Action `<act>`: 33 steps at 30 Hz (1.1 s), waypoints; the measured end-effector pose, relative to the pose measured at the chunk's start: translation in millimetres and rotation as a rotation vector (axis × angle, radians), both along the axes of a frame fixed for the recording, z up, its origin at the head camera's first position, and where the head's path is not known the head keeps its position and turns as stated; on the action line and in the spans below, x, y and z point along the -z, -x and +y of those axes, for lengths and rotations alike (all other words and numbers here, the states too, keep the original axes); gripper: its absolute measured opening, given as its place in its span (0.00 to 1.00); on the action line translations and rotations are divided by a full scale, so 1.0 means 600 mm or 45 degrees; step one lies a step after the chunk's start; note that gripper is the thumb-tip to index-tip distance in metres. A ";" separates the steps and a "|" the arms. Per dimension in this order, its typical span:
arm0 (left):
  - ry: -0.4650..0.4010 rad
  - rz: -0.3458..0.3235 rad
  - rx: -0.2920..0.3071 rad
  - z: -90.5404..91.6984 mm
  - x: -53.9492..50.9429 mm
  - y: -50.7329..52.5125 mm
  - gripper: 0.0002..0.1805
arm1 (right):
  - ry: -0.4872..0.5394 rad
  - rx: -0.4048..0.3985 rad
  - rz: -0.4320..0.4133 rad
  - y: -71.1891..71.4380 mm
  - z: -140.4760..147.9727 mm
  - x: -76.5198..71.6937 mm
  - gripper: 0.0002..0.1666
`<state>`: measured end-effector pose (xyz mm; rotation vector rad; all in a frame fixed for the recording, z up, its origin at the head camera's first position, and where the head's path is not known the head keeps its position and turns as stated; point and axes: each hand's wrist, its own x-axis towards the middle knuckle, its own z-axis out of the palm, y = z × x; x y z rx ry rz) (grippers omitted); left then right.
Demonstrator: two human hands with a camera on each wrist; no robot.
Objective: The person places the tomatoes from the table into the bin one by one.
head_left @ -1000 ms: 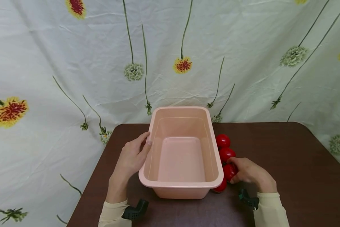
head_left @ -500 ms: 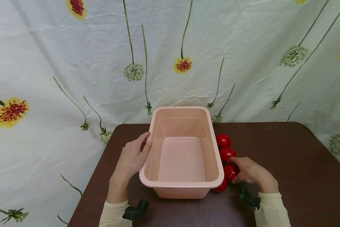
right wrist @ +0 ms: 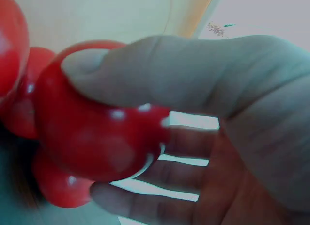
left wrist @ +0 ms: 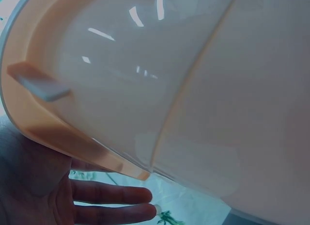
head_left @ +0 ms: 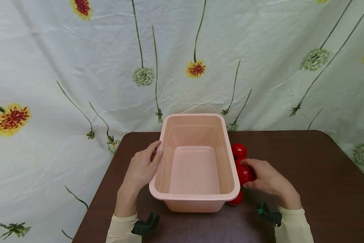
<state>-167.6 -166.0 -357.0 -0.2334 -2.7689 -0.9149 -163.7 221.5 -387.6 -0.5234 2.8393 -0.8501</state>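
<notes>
Lifted since earlier: red ball | right fingers gripping it | left fingers straight, touching pink tub

the person wore plain pale-cream sleeves, the left sleeve and the right sleeve both reaching close to the wrist and slightly creased. beside each cuff sat a black, angular wrist unit: the left unit bent like an elbow and dotted with tiny marks, the right unit similar, with a small green patch. the left hand and right hand were bare.
</notes>
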 end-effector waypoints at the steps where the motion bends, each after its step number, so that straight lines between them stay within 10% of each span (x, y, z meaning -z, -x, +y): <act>1: 0.002 0.000 -0.001 0.000 0.000 0.000 0.25 | 0.015 0.013 0.009 -0.001 -0.001 -0.002 0.43; 33: 0.015 -0.027 -0.014 0.002 -0.002 0.000 0.25 | 0.255 0.317 0.496 -0.024 -0.013 -0.040 0.41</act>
